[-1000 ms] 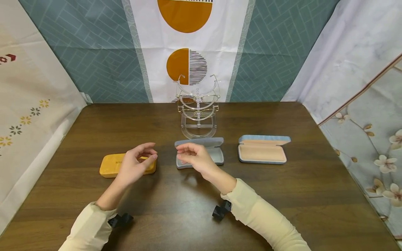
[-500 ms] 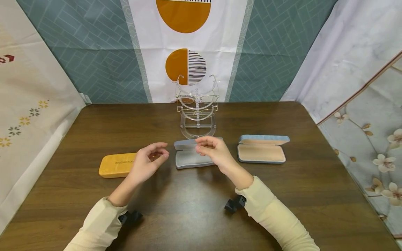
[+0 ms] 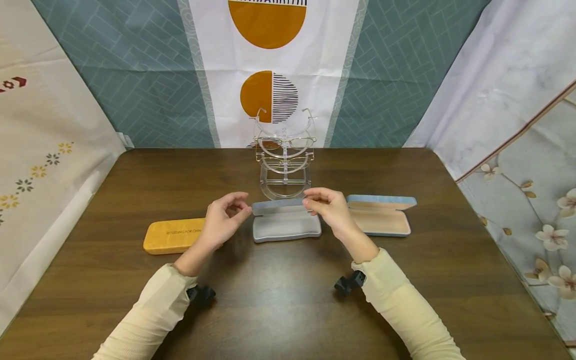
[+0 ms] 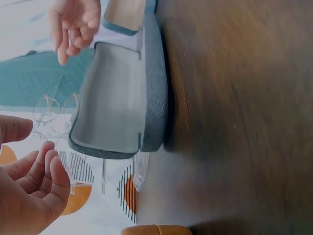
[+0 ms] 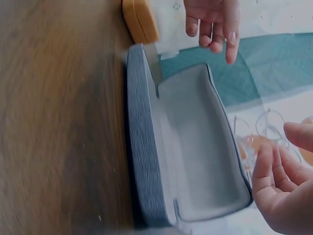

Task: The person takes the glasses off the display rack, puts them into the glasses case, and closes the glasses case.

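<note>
Between my two hands lies a grey-blue glasses case (image 3: 286, 227), its lid (image 4: 110, 100) raised and its grey inside bare. My left hand (image 3: 228, 219) hovers off its left end, fingers loosely bent and nothing held. At the right end hovers my right hand (image 3: 332, 210), its fingertips overlapping the lid's corner in the head view; the right wrist view shows thumb and fingers (image 5: 279, 169) apart. Left of them is a yellow glasses case (image 3: 174, 236), closed and partly behind the left wrist. On the right a blue case (image 3: 381, 222) stands open, showing a beige lining.
A clear display stand (image 3: 285, 180) holding wire-framed glasses (image 3: 300, 143) rises behind the middle case. The brown wooden table (image 3: 279, 310) runs back to a patterned curtain (image 3: 157, 100), with more cloth hanging at both sides.
Both hands have moved right and slightly away from me, the left off the yellow case and the right across the grey-blue case to its right end. The cases have stayed put.
</note>
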`<state>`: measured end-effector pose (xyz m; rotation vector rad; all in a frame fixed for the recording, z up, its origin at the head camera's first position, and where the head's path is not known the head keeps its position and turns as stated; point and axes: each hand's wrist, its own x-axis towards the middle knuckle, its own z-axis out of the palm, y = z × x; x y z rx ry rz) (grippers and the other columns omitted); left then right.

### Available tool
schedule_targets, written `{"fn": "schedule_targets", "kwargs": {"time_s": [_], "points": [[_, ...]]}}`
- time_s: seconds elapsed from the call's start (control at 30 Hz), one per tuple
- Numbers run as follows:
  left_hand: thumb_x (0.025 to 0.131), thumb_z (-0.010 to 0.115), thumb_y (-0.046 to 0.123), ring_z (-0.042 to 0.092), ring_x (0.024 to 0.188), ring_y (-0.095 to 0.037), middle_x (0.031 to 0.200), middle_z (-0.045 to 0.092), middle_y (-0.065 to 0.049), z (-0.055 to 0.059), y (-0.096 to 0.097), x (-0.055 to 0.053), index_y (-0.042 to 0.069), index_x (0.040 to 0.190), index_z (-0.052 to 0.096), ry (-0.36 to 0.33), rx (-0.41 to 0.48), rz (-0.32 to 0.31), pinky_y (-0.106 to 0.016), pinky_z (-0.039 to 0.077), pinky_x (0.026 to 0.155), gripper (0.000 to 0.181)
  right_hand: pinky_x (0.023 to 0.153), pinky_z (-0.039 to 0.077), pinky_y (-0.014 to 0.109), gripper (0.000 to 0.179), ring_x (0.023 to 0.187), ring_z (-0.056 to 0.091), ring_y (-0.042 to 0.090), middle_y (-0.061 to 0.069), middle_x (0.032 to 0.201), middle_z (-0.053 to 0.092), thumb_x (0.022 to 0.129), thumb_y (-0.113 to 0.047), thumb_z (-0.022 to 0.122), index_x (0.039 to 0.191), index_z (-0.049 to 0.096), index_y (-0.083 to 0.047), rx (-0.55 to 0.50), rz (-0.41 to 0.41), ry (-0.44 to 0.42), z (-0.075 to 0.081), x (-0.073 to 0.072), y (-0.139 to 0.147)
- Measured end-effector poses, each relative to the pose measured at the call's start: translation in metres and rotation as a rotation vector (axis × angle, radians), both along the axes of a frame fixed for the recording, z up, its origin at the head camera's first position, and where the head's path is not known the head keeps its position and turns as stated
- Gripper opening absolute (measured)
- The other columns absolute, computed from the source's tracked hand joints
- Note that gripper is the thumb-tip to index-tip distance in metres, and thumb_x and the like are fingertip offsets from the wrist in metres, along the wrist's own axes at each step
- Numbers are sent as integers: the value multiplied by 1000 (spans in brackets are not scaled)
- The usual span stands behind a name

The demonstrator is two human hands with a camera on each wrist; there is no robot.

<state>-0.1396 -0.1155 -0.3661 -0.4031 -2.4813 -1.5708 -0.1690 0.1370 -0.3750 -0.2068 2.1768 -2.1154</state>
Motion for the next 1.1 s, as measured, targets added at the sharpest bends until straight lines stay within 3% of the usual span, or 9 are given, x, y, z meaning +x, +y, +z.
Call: {"fn": "schedule_targets", "kwargs": {"time_s": [0.07, 0.17, 0.23, 0.47, 0.6, 0.77, 1.1], "points": [[82, 63, -1, 56, 75, -23, 81, 62, -15, -1, 1, -5, -6, 109, 60, 29, -26, 13, -28, 47, 65, 28, 54, 46, 24, 27, 61, 54, 14, -2, 74, 59, 82, 0, 64, 107, 60, 9, 7, -34, 10, 0, -3, 3], [81, 65, 2, 58, 73, -20, 81, 64, -11, -20, -3, -22, -3, 111, 60, 98, -56, 22, -27, 48, 63, 30, 49, 40, 22, 27, 56, 47, 13, -2, 72, 57, 80, 2, 65, 106, 61, 8, 22, -84, 36, 0, -9, 7], [81, 65, 3, 59, 74, -22, 81, 64, -11, -22, -3, -29, -4, 112, 59, 127, -64, 28, -27, 48, 62, 32, 49, 39, 21, 28, 57, 45, 11, -1, 74, 56, 79, 1, 67, 107, 61, 6, 43, -118, 49, 1, -14, 8], [83, 65, 4, 60, 88, -28, 96, 62, -19, -25, 0, -50, 0, 124, 51, 44, 30, 35, -36, 49, 74, 43, 67, 41, 20, 39, 84, 49, 18, 6, 94, 53, 79, -2, 69, 117, 58, 0, 128, -207, 48, 6, -28, 6], [86, 59, 1, 53, 104, -38, 112, 55, -26, -15, 4, -55, -4, 131, 42, -11, 92, 4, -47, 43, 87, 48, 78, 40, 26, 47, 103, 44, 30, 12, 112, 52, 83, -5, 66, 127, 52, -3, 146, -219, 36, 8, -38, 4], [90, 51, -3, 39, 119, -41, 132, 40, -27, 4, 10, -53, -6, 138, 29, -73, 71, -64, -51, 34, 96, 53, 94, 38, 32, 48, 116, 40, 28, 14, 127, 46, 90, -6, 55, 136, 41, -4, 128, -208, -4, 7, -53, 3], [92, 44, -4, 31, 126, -38, 141, 29, -24, 6, 9, -71, -1, 142, 23, -143, 110, -151, -49, 30, 100, 54, 93, 40, 40, 44, 115, 44, 23, 15, 131, 44, 94, -7, 48, 138, 39, -7, 74, -196, -46, 9, -75, -1]]}}
